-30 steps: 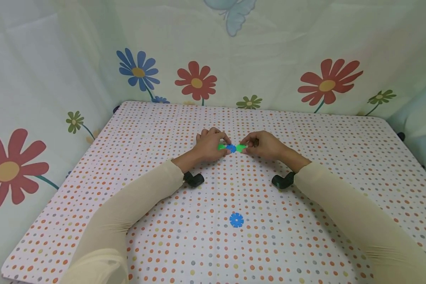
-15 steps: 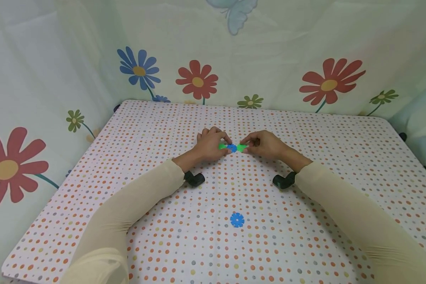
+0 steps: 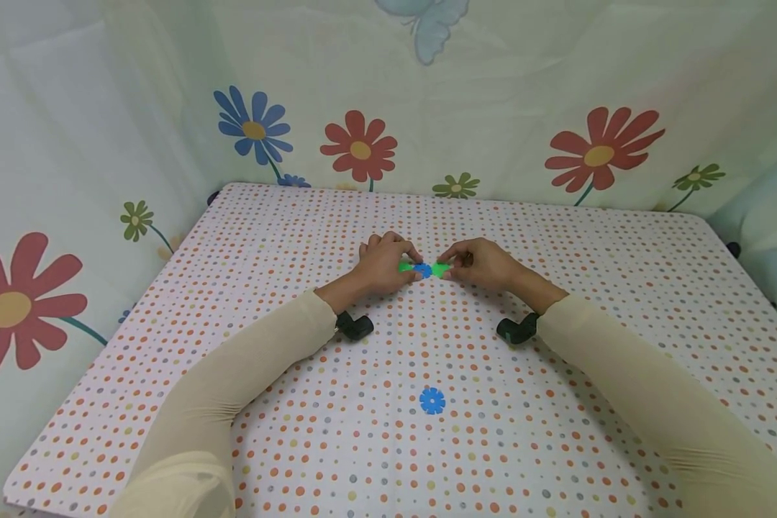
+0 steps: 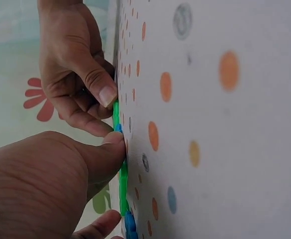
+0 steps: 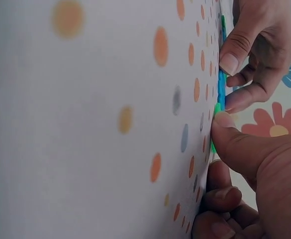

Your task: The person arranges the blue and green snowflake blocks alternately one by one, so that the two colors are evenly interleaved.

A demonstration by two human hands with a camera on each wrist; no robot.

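Note:
In the head view, a row of notched plastic discs lies flat on the table: a green disc [image 3: 404, 267], a blue disc [image 3: 423, 270] and a second green disc [image 3: 439, 270], joined edge to edge. My left hand [image 3: 383, 265] pinches the blue disc between thumb and index finger and covers part of the first green one. From the other side, my right hand [image 3: 485, 265] grips the second green disc by thumb and fingertip. Another blue disc [image 4: 130, 225] shows at the row's left end in the left wrist view; my left hand hides it in the head view.
A loose blue notched disc [image 3: 432, 401] lies nearer the front on the dotted table [image 3: 298, 432]. Black wrist devices [image 3: 355, 327] sit at both wrists, just over the tabletop. A flower-printed curtain [image 3: 479, 115] hangs behind the table's back edge.

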